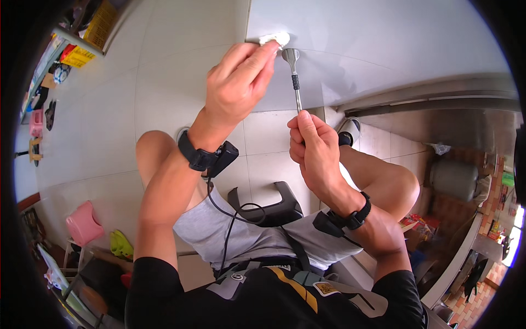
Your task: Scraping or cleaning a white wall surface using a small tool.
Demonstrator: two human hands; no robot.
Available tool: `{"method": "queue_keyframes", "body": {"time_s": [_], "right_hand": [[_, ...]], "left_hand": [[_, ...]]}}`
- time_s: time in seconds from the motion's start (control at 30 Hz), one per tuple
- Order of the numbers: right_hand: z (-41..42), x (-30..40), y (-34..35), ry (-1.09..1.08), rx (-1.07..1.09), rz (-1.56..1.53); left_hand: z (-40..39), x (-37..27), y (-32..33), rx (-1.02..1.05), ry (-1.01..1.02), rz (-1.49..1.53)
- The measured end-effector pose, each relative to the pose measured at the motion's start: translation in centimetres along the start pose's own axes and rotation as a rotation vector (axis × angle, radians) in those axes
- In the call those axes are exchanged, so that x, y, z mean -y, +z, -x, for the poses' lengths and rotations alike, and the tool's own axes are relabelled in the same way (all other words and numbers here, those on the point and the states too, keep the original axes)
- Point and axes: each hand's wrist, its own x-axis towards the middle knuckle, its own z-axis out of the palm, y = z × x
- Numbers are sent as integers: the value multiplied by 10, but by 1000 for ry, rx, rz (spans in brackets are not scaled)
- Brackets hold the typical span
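Note:
My left hand (238, 80) holds a crumpled white wad (276, 39), perhaps tissue or cloth, in its fingertips against the lower edge of a smooth pale panel (349, 33). Just right of those fingertips is the flat, rounded metal head of a slim metal tool (291, 57) with a black ribbed collar on its shaft. My right hand (314, 144) grips the tool's lower end, and its head points up towards the panel. The fingers hide the rest of the handle. What kind of tool it is, I cannot tell.
A black plastic piece (275, 209), perhaps a stool, stands between my legs on the tiled floor (94, 123). Black cables hang from my wrist devices. A metal-fronted unit (431, 123) is at the right, with a grey cylinder (454, 179) below. Pink plastic stool (84, 224) and green clogs (121, 244) lie left.

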Motion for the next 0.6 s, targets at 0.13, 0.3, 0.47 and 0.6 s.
{"method": "queue_keyframes", "body": {"time_s": [0.13,0.3,0.47,0.6], "right_hand": [[1,1,0,-25,-16,2],[5,13,-9,-40,-65,26],[6,16,-16,-108,-84,107],[15,48,-9,-253,-36,-3]], "left_hand": [[22,2,5,62,-103,41],[43,-1,4,150,-221,87],[54,3,-1,300,-281,128],[52,-4,-8,294,-279,110]]}}
